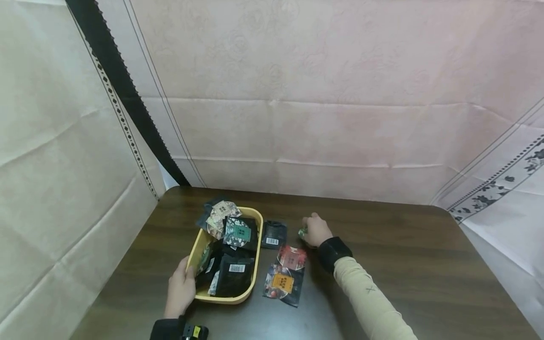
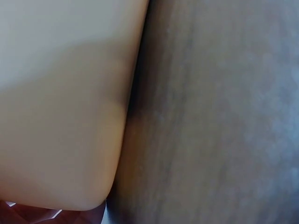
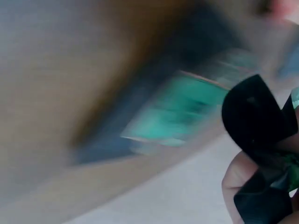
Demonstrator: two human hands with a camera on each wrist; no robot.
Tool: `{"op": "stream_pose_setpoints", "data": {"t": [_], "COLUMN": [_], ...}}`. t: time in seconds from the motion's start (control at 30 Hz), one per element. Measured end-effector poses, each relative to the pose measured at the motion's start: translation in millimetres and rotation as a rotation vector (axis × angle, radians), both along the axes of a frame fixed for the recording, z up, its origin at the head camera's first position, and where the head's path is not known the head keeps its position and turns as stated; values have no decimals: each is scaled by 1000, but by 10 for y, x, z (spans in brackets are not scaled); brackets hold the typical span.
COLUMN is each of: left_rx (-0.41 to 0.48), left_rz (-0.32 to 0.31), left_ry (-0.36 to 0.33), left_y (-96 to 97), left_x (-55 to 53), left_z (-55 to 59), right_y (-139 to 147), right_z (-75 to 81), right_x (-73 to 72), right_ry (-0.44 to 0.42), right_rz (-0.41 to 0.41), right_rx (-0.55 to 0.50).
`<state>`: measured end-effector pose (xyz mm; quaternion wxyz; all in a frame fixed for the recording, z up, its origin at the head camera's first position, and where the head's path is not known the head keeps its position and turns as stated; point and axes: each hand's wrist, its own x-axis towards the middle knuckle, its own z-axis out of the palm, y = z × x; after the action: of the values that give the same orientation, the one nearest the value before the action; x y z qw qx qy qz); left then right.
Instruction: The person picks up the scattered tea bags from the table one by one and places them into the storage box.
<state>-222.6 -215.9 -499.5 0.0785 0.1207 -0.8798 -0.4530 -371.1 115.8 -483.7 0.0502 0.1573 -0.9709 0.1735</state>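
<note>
A yellow plastic basket (image 1: 250, 296) stands on the table, filled with several dark packets (image 1: 235, 277). My left hand (image 1: 180, 289) grips its near left side; the left wrist view shows the smooth basket wall (image 2: 65, 116) close up. Right of the basket, my right hand (image 1: 316, 230) holds a small dark packet with green print (image 1: 302, 232). Black folds of that packet (image 3: 259, 112) show between the fingers in the right wrist view. Behind it is a blurred dark packet with a green label (image 3: 177, 112). Most of the held packet is hidden by the hand.
Beside the basket lie a black packet with a barcode (image 1: 274, 234), a red-topped packet (image 1: 291, 258) and a packet with an orange label (image 1: 282, 282), the last two overlapping. Pale cloth (image 1: 297, 132) hangs behind the brown wooden table (image 1: 403, 245).
</note>
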Motion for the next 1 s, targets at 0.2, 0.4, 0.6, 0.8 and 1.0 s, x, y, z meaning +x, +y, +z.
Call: {"op": "stream_pose_setpoints", "data": {"t": [0.2, 0.4, 0.6, 0.8, 1.0], "left_rx": [43, 44, 37, 14, 9], "left_rz": [-3, -1, -11, -24, -24], "left_ry": [-27, -15, 34, 85, 98], "left_y": [-4, 22, 49, 40, -6], "left_x": [-9, -26, -4, 13, 37], "left_z": [25, 4, -3, -8, 10], "right_y": [-421, -946, -1370, -1517, -1453], "right_z": [451, 709, 761, 632, 601], "right_x": [148, 438, 834, 1068, 1072], "right_ry": [7, 105, 148, 233, 314], "right_rz": [106, 309, 493, 629, 666], "right_rx": [-112, -171, -165, -14, 48]}}
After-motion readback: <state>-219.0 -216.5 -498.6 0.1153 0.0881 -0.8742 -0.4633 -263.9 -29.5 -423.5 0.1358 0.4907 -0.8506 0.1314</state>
